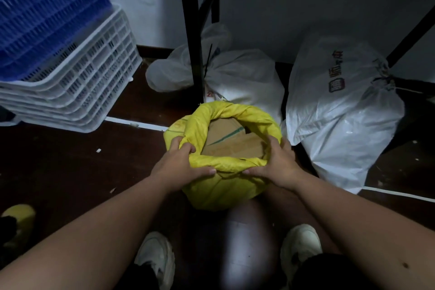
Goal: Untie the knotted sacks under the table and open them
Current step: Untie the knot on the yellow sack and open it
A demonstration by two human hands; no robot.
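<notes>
Sacks: one yellow sack (219,186), open; two white sacks (235,73) (341,110), tied. Left hand (183,167), right hand (275,162) grip yellow rim.

Yellow sack (221,186): woven plastic, matt, crinkled. Contents at 12 o'clock inside it: brown cardboard (226,141), matt. White sacks (341,110) at 1–2 o'clock: woven plastic, slight sheen. Crates (77,87) at 10 o'clock: moulded plastic lattice. Table legs (193,30): black-painted metal.

Head-worn view, forward and down
</notes>
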